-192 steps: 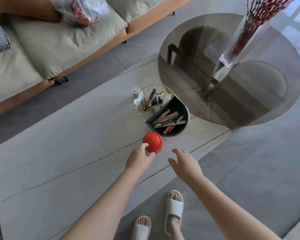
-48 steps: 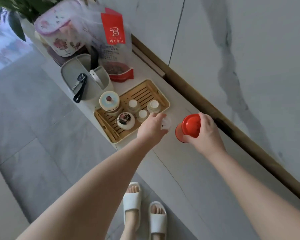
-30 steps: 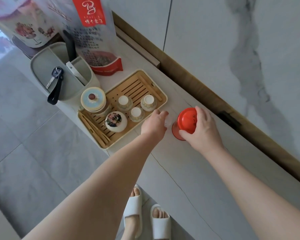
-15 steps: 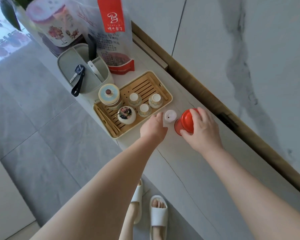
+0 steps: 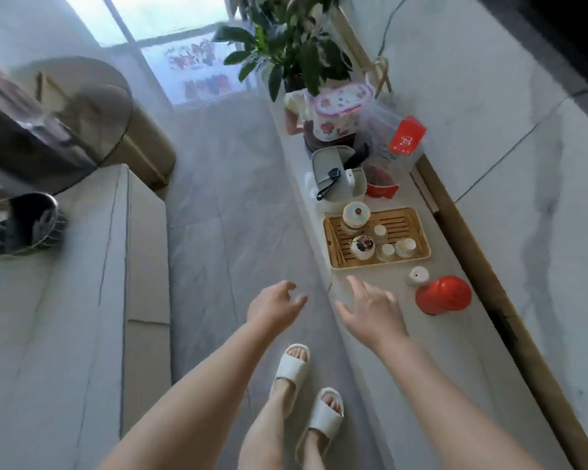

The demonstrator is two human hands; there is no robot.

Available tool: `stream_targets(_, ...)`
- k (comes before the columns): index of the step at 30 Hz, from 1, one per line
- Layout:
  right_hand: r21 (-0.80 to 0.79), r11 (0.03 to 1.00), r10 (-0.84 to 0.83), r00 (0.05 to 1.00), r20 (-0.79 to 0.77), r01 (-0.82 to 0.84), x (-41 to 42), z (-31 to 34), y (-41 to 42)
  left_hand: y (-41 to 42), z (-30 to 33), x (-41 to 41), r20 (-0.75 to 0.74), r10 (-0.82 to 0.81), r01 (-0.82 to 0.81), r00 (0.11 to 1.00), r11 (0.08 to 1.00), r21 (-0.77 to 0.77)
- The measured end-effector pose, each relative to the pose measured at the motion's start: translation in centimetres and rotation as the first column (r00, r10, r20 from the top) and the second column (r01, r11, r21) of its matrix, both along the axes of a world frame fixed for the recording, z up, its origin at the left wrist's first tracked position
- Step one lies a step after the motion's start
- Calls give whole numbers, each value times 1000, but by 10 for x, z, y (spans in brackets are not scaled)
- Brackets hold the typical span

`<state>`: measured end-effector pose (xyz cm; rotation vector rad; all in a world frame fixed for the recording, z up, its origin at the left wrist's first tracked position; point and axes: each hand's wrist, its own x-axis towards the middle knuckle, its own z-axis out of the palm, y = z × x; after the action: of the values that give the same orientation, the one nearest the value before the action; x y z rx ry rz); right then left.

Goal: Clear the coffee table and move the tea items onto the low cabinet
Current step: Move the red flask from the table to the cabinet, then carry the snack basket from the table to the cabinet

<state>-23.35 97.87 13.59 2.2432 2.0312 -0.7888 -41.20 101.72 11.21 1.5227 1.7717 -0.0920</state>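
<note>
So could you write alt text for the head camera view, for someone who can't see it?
Two empty hands, left hand and right hand, hang open beside a low white cabinet. On it stand a red round-lidded canister, a small white cup and a slatted bamboo tea tray holding pots and cups.

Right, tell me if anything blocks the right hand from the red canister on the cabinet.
Nothing visible does. The right hand hangs open, with bare cabinet top between it and the red canister; the small white cup stands off that line.
</note>
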Motion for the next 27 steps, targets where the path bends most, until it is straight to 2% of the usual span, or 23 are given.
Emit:
stream_targets(6, -33, 963, 268, 963, -29, -269, -119, 46, 4, -46, 58, -124, -4, 314, -314, 949, 949, 29)
stream_targets(10, -37, 906, 421, 907, -10, -421, -199, 67, 3, -85, 81, -198, 15, 447, -447, 895, 894, 26)
stream_targets(16, -22, 776, 628, 770, 111, -630, -321, 88, 2, -129, 108, -310, -44, 483, -481, 875, 876, 46)
stream_targets(22, -49, 696, 714, 682, 159, -717, -417, 93, 9, -152, 118, -421, -118, 547, -545, 828, 837, 53)
stream_targets(27, -63, 651, 753, 634, 178, -756, -476, 96, 34, -140, 117, -481, -138, 624, -626, 769, 779, 33)
